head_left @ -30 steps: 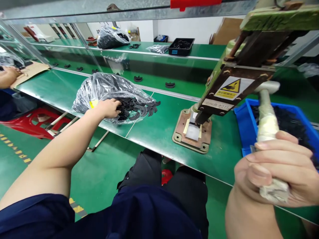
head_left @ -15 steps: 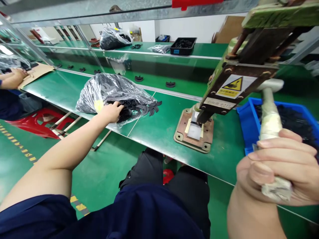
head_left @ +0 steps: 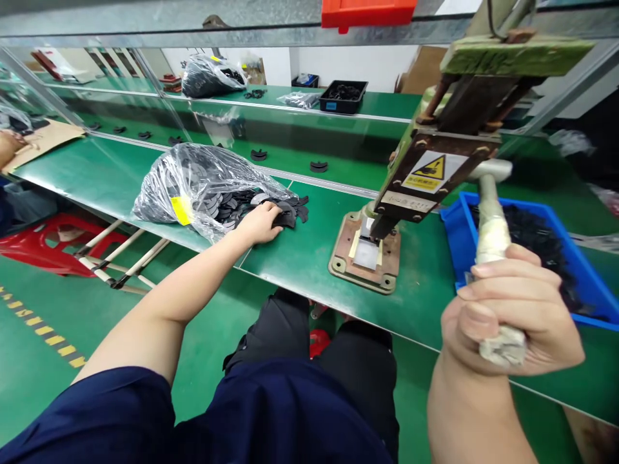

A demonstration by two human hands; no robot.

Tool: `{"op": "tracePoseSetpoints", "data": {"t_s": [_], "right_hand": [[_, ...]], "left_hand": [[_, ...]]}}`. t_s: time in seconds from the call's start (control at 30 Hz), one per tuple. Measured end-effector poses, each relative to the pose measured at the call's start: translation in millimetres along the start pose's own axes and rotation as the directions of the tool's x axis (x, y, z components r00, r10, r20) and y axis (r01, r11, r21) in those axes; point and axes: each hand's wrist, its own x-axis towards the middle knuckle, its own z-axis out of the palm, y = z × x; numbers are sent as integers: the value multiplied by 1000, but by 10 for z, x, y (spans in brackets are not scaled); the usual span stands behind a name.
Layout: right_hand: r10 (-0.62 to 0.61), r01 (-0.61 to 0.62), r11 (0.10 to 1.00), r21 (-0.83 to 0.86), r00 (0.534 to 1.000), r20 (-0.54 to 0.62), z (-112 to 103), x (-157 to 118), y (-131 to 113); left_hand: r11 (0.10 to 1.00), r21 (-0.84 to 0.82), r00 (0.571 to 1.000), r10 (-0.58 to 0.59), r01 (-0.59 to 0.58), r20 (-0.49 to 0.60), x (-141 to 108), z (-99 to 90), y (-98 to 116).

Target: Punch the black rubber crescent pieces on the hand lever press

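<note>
My left hand [head_left: 262, 222] is closed loosely over black curved pieces [head_left: 290, 211] at the mouth of a clear plastic bag [head_left: 169, 174]. More of these pieces fill the bag, which carries a yellow label [head_left: 182, 210]. The undersides of the left fingers are partly hidden. My right hand [head_left: 512, 309] is wrapped around the tape-covered lever handle [head_left: 492, 235] of a hand press [head_left: 430, 167]. Under the press ram, a pale plate [head_left: 366, 254] lies on the bolted metal base [head_left: 341, 254]; I make out no black piece on it.
A blue bin [head_left: 457, 241] of black parts stands right of the press. Single black pieces [head_left: 318, 167] lie spaced along the strip behind the bench. A black tray [head_left: 343, 96] sits on the back shelf. Another person's hand [head_left: 8, 147] is at far left, above cardboard.
My left hand has moved right, from inside the bag's opening to the pieces at its outer edge. My right hand stays on the lever. The whole view has shifted slightly.
</note>
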Motion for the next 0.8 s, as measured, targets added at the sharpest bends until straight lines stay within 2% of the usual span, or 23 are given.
{"op": "tracePoseSetpoints", "data": {"t_s": [0.1,0.23,0.33,0.47,0.63,0.8], "right_hand": [[7,-7,1000,2,1000,16,7,11,-25],[7,-7,1000,8,1000,0,15,11,-35],[9,-9,1000,13,1000,-1,19,6,-31],[22,-22,1000,10,1000,-2,22,8,-49],[49,-48,999,-25,999,15,22,20,-98],[45,-44,999,-30,998,34,20,35,-137]], "left_hand": [[986,-129,994,104,-107,-31,4,-48,87],[985,-139,993,90,-100,-78,7,-178,79],[983,-90,987,159,-160,-22,11,-214,48],[959,-16,955,285,-284,87,14,-140,93],[950,48,946,300,-308,123,114,-43,240],[949,30,942,307,-313,133,263,-133,318]]}}
